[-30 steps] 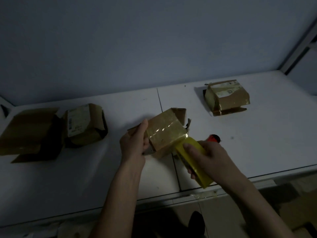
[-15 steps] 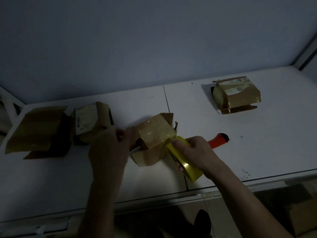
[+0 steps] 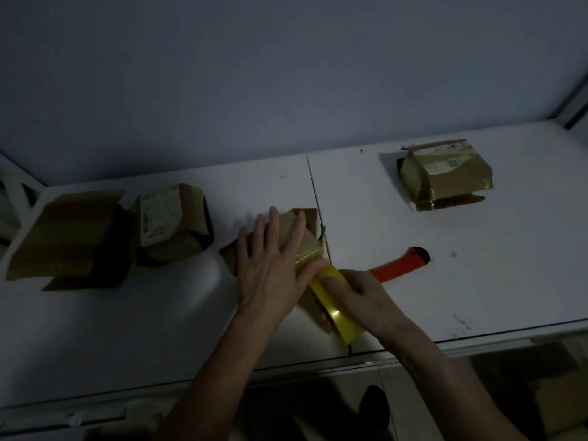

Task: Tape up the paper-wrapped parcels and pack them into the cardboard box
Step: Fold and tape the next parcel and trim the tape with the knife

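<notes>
A brown paper-wrapped parcel [image 3: 310, 241] lies at the middle of the white table [image 3: 461, 281]. My left hand [image 3: 273, 265] lies flat on top of it, fingers straight, pressing the tape down. My right hand [image 3: 359, 297] grips a yellow tape roll [image 3: 337, 310] just in front of the parcel, with tape running up onto the parcel's near edge. An open cardboard box [image 3: 68, 237] lies on its side at the far left. A second labelled parcel [image 3: 171, 224] sits next to the box. A third parcel [image 3: 445, 173], wrapped in tape, stands at the back right.
A red-handled cutter [image 3: 401, 264] lies on the table just right of my right hand. A seam [image 3: 315, 186] divides the table top in two. The wall rises right behind the table, and the table's front edge is close to my forearms.
My left hand moved from the parcel's left side onto its top and now lies flat on it. The parcel has come down onto the table. My right hand still holds the tape roll.
</notes>
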